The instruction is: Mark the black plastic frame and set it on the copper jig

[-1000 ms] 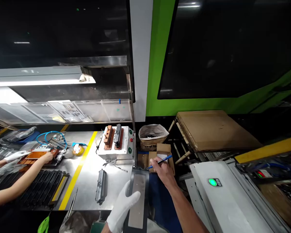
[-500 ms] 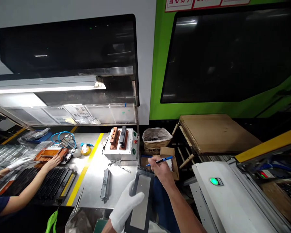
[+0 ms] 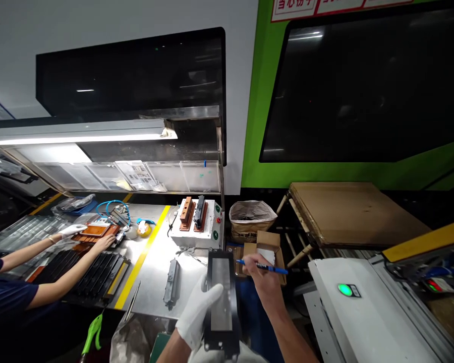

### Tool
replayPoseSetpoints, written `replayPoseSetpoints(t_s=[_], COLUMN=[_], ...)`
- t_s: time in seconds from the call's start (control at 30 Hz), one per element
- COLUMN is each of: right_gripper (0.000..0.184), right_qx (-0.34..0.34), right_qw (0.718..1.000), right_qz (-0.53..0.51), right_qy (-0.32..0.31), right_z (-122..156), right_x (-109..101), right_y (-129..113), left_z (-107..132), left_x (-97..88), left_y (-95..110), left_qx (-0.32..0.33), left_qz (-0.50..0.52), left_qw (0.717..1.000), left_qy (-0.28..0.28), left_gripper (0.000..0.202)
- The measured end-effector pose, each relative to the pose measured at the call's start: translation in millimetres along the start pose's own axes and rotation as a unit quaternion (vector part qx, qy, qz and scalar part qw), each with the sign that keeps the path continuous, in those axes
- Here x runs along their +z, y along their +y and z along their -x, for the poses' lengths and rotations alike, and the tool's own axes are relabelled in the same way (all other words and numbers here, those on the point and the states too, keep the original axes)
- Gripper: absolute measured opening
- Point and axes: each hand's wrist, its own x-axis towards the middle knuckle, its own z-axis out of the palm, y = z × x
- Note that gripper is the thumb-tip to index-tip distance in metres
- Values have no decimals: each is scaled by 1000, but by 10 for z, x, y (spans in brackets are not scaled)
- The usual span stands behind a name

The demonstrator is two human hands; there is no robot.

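While left hand (image 3: 196, 315) grips black panel (image 3: 222, 297), btm cut off, right hand (image 3: 263, 275) pinches blue pen (image 3: 263, 266).

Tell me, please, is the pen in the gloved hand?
No, the bare right hand holds the pen; the gloved left hand grips the black panel.

Brown paper-lined bin (image 3: 252, 218) beside white fixture box (image 3: 197, 228), green-lit machine (image 3: 366, 307) at right.

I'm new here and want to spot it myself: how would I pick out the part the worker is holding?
Start at the steel workbench with the yellow stripe and go to its near right corner. There a white-gloved left hand grips a long black rectangular frame with a grey panel, while the bare right hand holds a blue pen beside it. Unlike the dark part lying on the bench, it is raised.
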Motion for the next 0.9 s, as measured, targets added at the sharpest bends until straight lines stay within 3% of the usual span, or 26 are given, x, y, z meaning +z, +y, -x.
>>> replayPoseSetpoints(t_s=[0.1, 0.2, 0.3, 0.63, 0.9], right_gripper=[32, 19, 13, 8, 11], right_qx=[-15, -100, -148, -167, -220], right_qw=[999, 992, 984, 979, 964], right_qz=[-4, 26, 76, 99, 130], right_qy=[-35, -68, -57, -54, -67], right_z=[393, 735, 917, 930, 910], right_x=[-107, -180, -225, -249, -279], right_y=[14, 31, 50, 187, 32], left_z=[-33, -83, -127, -172, -172], left_x=[-32, -76, -89, 34, 53], left_y=[19, 42, 78, 151, 149], left_qx=[-27, -24, -8, 3, 30], left_qz=[106, 158, 186, 172, 161], left_qw=[993, 983, 977, 980, 980], left_qy=[54, 90, 101, 100, 116], left_gripper=[55, 52, 43, 50, 52])
